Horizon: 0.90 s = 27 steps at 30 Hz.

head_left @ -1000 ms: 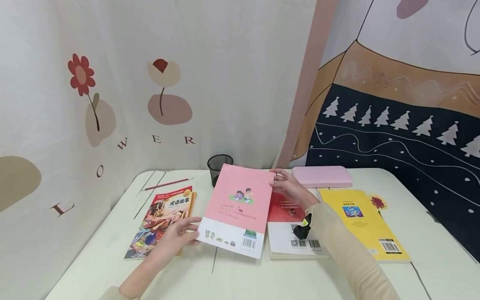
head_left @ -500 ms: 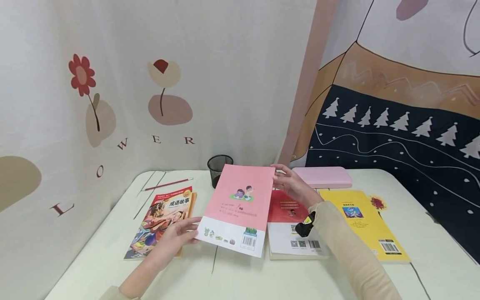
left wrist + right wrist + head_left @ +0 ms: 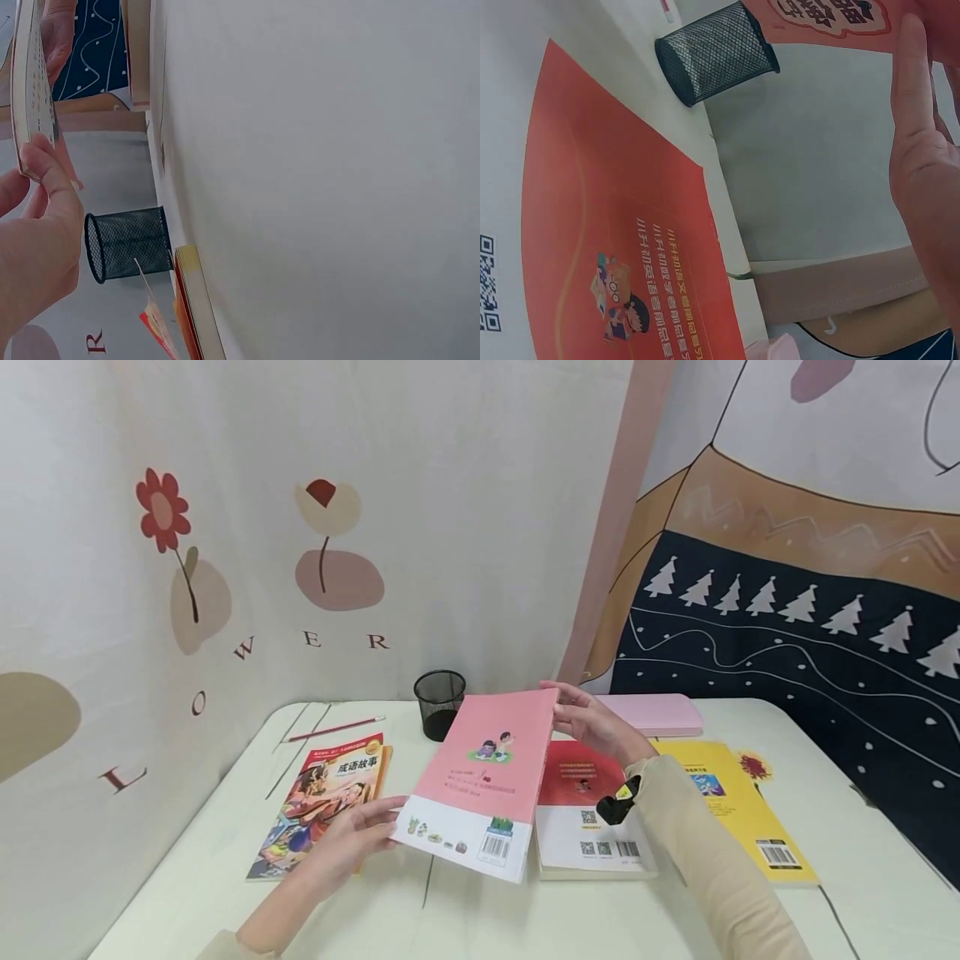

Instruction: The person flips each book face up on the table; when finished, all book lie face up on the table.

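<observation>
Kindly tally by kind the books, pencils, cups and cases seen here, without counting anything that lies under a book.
Books: 4 (pink book, picture book, red-and-white book, yellow book)
Pencil: 1
Black cup: 1
Pink case: 1
Total: 7

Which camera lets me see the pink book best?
The head view, because nearly the whole back of the pink book shows there, with its picture. The left wrist view sees it almost edge-on. The right wrist view catches only a lettered piece of its other cover, beside the right hand.
</observation>
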Available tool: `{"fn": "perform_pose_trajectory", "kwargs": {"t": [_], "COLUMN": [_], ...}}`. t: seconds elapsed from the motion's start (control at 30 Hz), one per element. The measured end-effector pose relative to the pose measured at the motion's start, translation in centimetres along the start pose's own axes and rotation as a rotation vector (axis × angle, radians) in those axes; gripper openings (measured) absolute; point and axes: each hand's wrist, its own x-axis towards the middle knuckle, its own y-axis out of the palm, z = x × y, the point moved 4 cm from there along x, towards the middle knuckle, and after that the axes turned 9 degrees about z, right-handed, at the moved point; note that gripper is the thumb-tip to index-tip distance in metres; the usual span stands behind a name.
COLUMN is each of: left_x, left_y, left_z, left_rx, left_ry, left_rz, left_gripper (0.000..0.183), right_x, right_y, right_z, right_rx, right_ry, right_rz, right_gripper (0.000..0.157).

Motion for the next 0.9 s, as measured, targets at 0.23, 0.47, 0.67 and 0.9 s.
{"fn": "perform_pose_trajectory", "kwargs": {"t": [0.23, 0.47, 0.67, 0.9], "left_x": [0.1, 0.2, 0.2, 0.0], "left_y": [0.0, 0.0, -0.1, -0.1], "left_z": [0.2, 0.3, 0.4, 0.2], "left_rx": [-0.056, -0.104, -0.070, 0.085], "left_ry": [-0.003, 0.006, 0.015, 0.005], "left_rz": [0.053, 0.093, 0.079, 0.049], "left_gripper": [0.043, 0.043, 0.043, 0.049], "right_x": [-0.1, 0.2, 0.3, 0.4], "right_y": [0.3, 0.3, 0.3, 0.1], "right_z": [0.5, 0.9, 1.3, 1.2], "right_rx": [-0.003, -0.070, -0.098, -0.099], "right_ry": [-0.009, -0.064, -0.095, -0.110], "right_rz": [0.072, 0.130, 0.108, 0.093], "right_gripper": [0.036, 0.029, 0.025, 0.024]}}
